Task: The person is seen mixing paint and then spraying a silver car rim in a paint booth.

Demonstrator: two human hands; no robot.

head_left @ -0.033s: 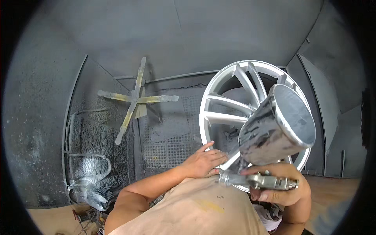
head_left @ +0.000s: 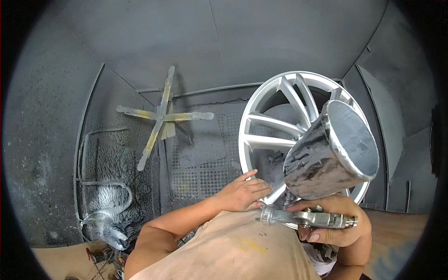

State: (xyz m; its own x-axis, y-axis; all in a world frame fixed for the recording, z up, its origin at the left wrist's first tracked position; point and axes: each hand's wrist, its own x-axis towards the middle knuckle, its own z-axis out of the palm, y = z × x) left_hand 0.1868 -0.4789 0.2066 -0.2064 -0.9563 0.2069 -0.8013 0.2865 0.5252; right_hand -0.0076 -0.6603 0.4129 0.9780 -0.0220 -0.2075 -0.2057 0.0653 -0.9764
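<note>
My right hand (head_left: 338,233) is closed round a metal spray gun (head_left: 326,219), its nozzle pointing left. A large, paint-smeared silver cup (head_left: 308,165) sits on the gun, tilted, with its open top showing a grey interior. Behind it stands a silver multi-spoke wheel (head_left: 270,140), partly hidden by the cup. My left hand (head_left: 245,193) touches the wheel's lower left rim, its fingers spread over it; the fingertips' undersides are hidden. A beige apron or shirt (head_left: 224,252) covers my front below both hands.
Grey, paint-coated booth walls (head_left: 186,37) surround the wheel. A cross-shaped stand (head_left: 161,119) with yellowed arms is at the left, above a perforated grey floor (head_left: 200,182). A frosted, bent rail (head_left: 126,196) and clutter (head_left: 95,256) lie low on the left.
</note>
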